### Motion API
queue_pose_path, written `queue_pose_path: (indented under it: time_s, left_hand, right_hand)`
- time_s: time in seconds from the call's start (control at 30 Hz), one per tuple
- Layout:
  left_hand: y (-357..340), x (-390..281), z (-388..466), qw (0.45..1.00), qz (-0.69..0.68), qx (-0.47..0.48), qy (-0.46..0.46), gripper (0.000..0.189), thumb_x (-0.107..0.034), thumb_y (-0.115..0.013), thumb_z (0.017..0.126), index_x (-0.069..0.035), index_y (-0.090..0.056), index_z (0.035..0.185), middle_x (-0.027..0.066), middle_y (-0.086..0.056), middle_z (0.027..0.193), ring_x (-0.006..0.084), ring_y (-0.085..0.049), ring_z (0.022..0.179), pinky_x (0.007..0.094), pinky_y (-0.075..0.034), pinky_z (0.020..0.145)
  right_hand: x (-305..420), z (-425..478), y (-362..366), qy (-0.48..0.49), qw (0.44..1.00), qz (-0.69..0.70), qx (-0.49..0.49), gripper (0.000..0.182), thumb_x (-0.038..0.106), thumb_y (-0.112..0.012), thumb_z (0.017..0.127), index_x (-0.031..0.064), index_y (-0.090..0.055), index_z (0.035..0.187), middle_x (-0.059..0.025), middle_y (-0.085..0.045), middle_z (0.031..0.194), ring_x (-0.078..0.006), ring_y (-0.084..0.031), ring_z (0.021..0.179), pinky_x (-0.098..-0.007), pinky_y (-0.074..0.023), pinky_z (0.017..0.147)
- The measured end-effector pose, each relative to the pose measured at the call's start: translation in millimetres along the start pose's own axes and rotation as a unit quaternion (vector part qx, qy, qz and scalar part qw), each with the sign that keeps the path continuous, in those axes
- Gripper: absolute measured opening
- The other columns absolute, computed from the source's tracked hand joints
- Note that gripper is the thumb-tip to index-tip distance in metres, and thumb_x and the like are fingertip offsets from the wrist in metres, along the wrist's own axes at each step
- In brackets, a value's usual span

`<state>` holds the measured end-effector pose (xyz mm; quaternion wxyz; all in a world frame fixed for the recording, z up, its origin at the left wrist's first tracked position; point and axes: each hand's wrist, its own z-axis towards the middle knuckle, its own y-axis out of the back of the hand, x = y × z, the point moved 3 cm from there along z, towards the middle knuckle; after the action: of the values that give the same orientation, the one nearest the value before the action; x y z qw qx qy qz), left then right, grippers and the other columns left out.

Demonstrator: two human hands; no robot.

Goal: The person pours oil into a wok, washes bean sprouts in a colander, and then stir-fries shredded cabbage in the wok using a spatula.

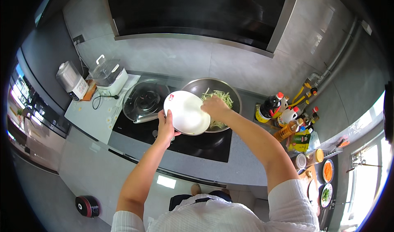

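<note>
My left hand [166, 128] grips a white plate [186, 113] by its left edge, thumb on top. The plate bears a small red mark near its rim and is held over the near-left part of a wok [192, 86]. Pale green vegetable shreds [226, 97] lie in the wok. At the plate's right edge, above the shreds, my right hand [216, 107] has its fingers curled; whether anything is between them is hidden. Part of the wok's left side is covered by the plate.
A glass-lidded pan [144, 99] sits left on the black cooktop [197, 147], its handle towards me. Sauce bottles [269, 107] and jars [314, 157] crowd the right counter. Plates of orange shreds [328, 171] and chopped greens [326, 195] stand farther right. A range hood [194, 10] overhangs the back.
</note>
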<state>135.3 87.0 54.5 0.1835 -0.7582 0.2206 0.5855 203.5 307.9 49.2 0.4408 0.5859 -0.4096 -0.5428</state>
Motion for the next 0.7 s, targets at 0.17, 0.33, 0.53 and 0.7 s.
queue_pose_path:
  time_s: [0.17, 0.33, 0.53, 0.7]
  left_hand:
    - [7.8, 16.9, -10.8, 0.999, -0.036, -0.011, 0.030, 0.055, -0.057, -0.032, 0.104, -0.018, -0.025, 0.142, 0.0145, -0.046, 0.139, 0.0298, -0.061, 0.115, 0.0468, -0.060, 0.078]
    - [-26.7, 23.7, -40.3, 0.998, -0.054, 0.023, 0.019, 0.055, -0.057, -0.028, 0.104, -0.016, -0.025, 0.141, 0.0156, -0.049, 0.137, 0.0294, -0.065, 0.110, 0.0415, -0.061, 0.079]
    - [-136.7, 55.8, -81.1, 0.985, -0.098, 0.141, 0.034, 0.049, -0.052, -0.032, 0.105, -0.017, -0.027, 0.140, 0.0150, -0.050, 0.135, 0.0269, -0.066, 0.109, 0.0399, -0.063, 0.074]
    - [-234.2, 108.1, -116.0, 0.961, -0.066, 0.248, 0.101, 0.047, -0.051, -0.035, 0.105, -0.018, -0.030, 0.137, 0.0116, -0.054, 0.131, 0.0256, -0.068, 0.104, 0.0383, -0.063, 0.071]
  right_hand:
    - [-38.8, -39.3, 2.1, -0.197, 0.971, 0.132, -0.040, 0.017, 0.020, -0.063, 0.088, 0.0177, -0.071, 0.103, -0.0055, -0.068, 0.108, -0.0231, -0.061, 0.111, -0.0399, -0.0458, 0.094]
    - [-28.3, -120.2, -5.8, -0.283, 0.824, 0.484, -0.085, 0.035, 0.036, -0.064, 0.092, 0.0076, -0.069, 0.113, -0.0153, -0.073, 0.103, -0.0327, -0.069, 0.097, -0.0412, -0.0536, 0.086]
    - [-13.7, -244.0, -61.8, -0.312, 0.655, 0.646, -0.237, 0.037, 0.025, -0.059, 0.098, -0.0011, -0.059, 0.125, -0.0080, -0.067, 0.092, -0.0137, -0.061, 0.085, -0.0303, -0.0491, 0.077]
    - [-4.9, -376.7, -96.0, -0.451, 0.562, 0.651, -0.236, 0.027, 0.020, -0.056, 0.099, 0.0006, -0.063, 0.116, -0.0020, -0.062, 0.083, -0.0083, -0.057, 0.073, -0.0267, -0.0487, 0.065]
